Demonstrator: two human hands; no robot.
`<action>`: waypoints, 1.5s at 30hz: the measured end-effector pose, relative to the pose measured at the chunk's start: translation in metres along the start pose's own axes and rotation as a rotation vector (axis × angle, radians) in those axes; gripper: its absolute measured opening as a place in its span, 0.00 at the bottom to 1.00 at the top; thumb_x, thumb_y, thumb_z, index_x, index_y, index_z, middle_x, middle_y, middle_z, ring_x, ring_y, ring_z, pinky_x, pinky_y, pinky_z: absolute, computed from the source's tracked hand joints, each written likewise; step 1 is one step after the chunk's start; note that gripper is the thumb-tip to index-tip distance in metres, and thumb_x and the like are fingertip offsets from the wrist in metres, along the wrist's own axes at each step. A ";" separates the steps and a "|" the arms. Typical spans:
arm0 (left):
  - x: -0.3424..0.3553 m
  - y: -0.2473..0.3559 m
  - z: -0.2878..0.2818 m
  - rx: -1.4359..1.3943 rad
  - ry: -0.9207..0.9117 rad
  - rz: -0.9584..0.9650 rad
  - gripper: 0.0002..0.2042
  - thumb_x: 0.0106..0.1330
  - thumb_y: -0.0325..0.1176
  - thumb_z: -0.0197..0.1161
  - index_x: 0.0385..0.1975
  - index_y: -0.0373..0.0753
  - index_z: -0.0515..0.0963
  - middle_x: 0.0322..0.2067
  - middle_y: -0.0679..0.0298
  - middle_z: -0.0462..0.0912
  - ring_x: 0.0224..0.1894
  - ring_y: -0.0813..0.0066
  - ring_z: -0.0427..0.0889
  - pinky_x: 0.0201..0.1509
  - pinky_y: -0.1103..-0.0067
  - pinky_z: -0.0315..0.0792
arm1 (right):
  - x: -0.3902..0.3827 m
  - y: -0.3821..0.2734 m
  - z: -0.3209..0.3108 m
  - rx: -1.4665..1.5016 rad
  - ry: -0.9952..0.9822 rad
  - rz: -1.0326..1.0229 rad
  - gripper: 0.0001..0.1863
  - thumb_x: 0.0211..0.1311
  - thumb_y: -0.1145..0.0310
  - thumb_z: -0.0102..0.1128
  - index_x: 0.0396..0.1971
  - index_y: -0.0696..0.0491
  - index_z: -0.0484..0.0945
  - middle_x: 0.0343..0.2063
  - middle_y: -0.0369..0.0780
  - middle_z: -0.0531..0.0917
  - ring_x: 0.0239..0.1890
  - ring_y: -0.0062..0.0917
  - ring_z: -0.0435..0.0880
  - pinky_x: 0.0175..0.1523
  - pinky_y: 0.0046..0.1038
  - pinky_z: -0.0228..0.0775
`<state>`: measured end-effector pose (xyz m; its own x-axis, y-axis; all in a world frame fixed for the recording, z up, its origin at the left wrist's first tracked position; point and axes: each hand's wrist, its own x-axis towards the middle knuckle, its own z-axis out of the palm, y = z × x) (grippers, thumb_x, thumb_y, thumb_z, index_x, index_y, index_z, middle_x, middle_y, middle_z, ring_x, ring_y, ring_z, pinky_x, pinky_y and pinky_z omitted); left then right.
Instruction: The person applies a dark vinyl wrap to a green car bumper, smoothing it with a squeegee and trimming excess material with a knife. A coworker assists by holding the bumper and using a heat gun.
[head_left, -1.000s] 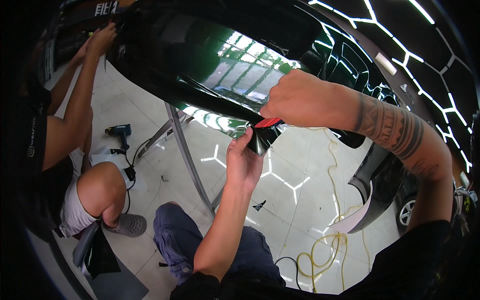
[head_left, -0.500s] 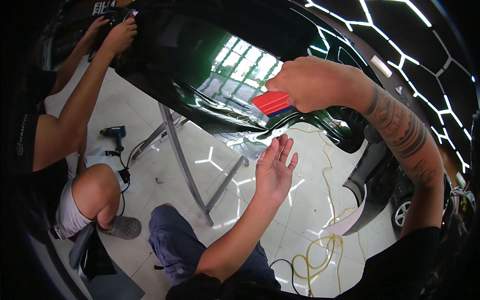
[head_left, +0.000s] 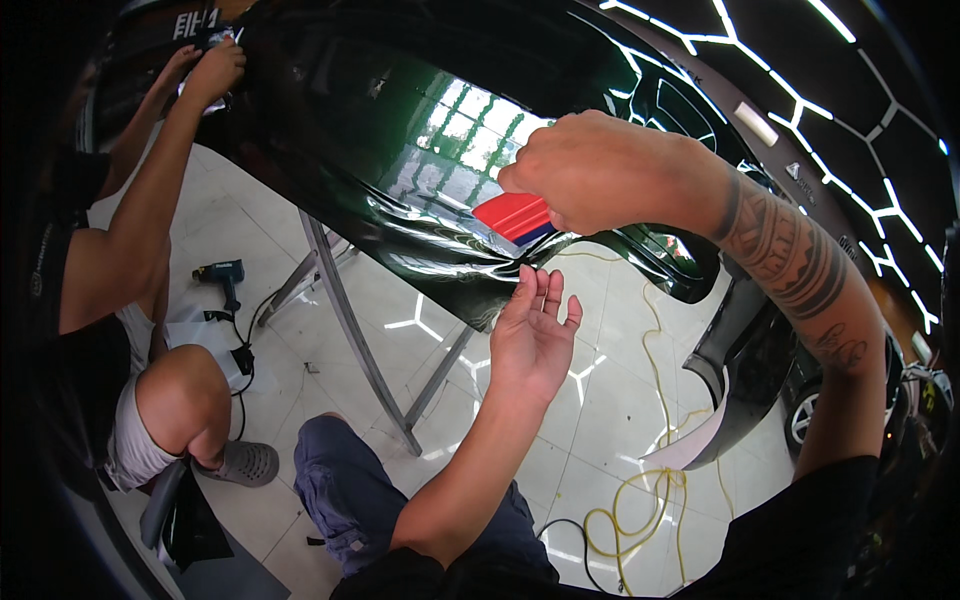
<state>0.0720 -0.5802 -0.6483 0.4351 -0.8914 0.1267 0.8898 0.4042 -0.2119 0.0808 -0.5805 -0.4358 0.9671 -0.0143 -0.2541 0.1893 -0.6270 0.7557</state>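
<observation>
A glossy dark green panel (head_left: 340, 130) carries film (head_left: 440, 235) creased along its lower edge. My left hand (head_left: 530, 340) is palm up at that edge, thumb and forefinger at the film, other fingers loosely curled. My right hand (head_left: 590, 165) grips a red squeegee (head_left: 505, 218) with a blue strip against the panel, just above the creases.
A co-worker (head_left: 140, 260) handles the panel's far left end. Below are a metal stand (head_left: 335, 300), a heat gun (head_left: 225, 275) with cable, and coiled yellow hose (head_left: 630, 500). A curved dark part (head_left: 740, 360) and a wheel (head_left: 800, 415) are at right.
My left hand has moved from the folded film edge, now flattened out, slightly right and lower. The squeegee has risen onto the panel, then shifted left. The co-worker's hands have also shifted.
</observation>
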 end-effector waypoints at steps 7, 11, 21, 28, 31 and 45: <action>0.000 0.004 -0.005 -0.068 -0.132 -0.069 0.07 0.68 0.40 0.60 0.32 0.45 0.73 0.34 0.74 0.74 0.48 0.79 0.73 0.54 0.70 0.64 | 0.005 -0.001 0.004 0.000 0.007 0.007 0.16 0.44 0.76 0.64 0.37 0.60 0.79 0.25 0.46 0.83 0.31 0.37 0.85 0.34 0.34 0.77; 0.005 0.000 -0.010 -0.099 -0.214 -0.115 0.08 0.69 0.41 0.58 0.33 0.45 0.72 0.34 0.74 0.74 0.49 0.78 0.72 0.55 0.69 0.63 | 0.003 0.000 0.006 0.013 0.030 -0.017 0.16 0.43 0.77 0.64 0.37 0.60 0.79 0.25 0.46 0.83 0.30 0.38 0.85 0.33 0.34 0.77; 0.006 0.009 -0.011 -0.079 -0.340 -0.108 0.06 0.70 0.39 0.56 0.39 0.45 0.73 0.33 0.75 0.74 0.49 0.77 0.73 0.55 0.69 0.64 | 0.007 -0.005 0.010 -0.053 0.102 -0.038 0.12 0.44 0.75 0.64 0.33 0.56 0.82 0.23 0.45 0.83 0.27 0.38 0.85 0.31 0.36 0.78; -0.038 0.003 -0.017 0.062 -0.298 -0.020 0.15 0.70 0.44 0.55 0.52 0.45 0.71 0.46 0.72 0.73 0.55 0.76 0.70 0.55 0.71 0.64 | 0.014 -0.008 0.013 -0.040 0.114 -0.087 0.09 0.44 0.75 0.63 0.29 0.55 0.82 0.22 0.43 0.83 0.29 0.38 0.86 0.32 0.35 0.78; -0.046 0.013 -0.024 0.192 -0.249 0.039 0.21 0.68 0.50 0.56 0.54 0.45 0.69 0.53 0.70 0.71 0.58 0.74 0.67 0.56 0.71 0.63 | 0.011 -0.004 0.008 -0.014 0.128 -0.090 0.15 0.44 0.77 0.61 0.36 0.55 0.82 0.23 0.44 0.83 0.30 0.38 0.85 0.34 0.34 0.77; 0.009 0.045 -0.055 0.202 -0.102 0.179 0.10 0.63 0.42 0.62 0.40 0.49 0.77 0.47 0.71 0.80 0.53 0.73 0.73 0.55 0.70 0.63 | 0.013 -0.012 -0.003 -0.162 0.003 -0.229 0.10 0.46 0.72 0.62 0.32 0.53 0.81 0.24 0.37 0.79 0.32 0.28 0.81 0.43 0.27 0.71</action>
<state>0.1084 -0.5815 -0.7098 0.5898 -0.7815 0.2036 0.8028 0.5946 -0.0433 0.0910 -0.5706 -0.4466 0.8965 0.1157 -0.4277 0.4273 -0.4809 0.7656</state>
